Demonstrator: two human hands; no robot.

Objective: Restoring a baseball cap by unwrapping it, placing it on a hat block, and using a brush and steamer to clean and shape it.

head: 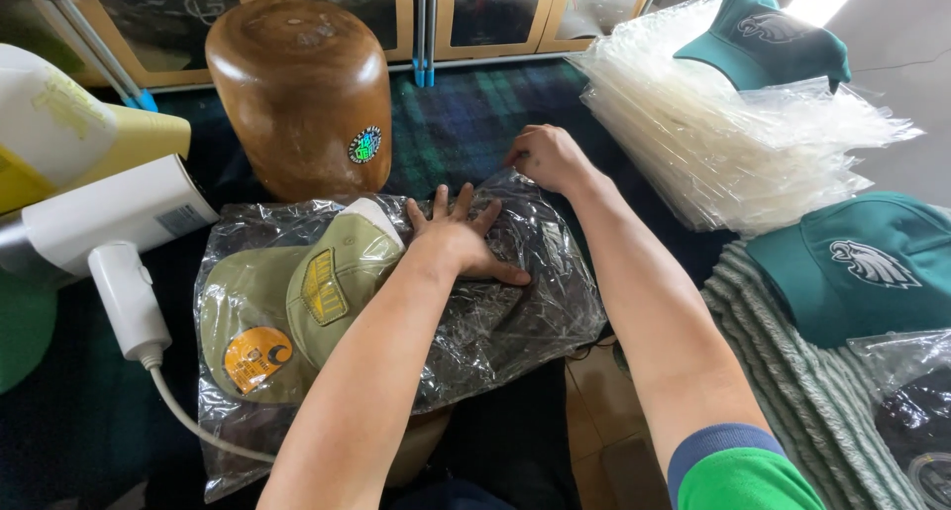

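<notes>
At far left, a white handheld steamer (119, 238) lies on the surface (475, 124). Behind it, upper left of centre, stands a rounded wooden hat block (297, 94). At centre, an olive cap (297, 302) sits in a clear plastic bag (535, 322). The left hand (458, 238) presses flat on the bag, fingers spread; the right hand (547, 158), fingers curled, pinches the bag's upper edge. At upper right lies a stack of clear bags (723, 144); right of it, two teal caps (862, 267).
</notes>
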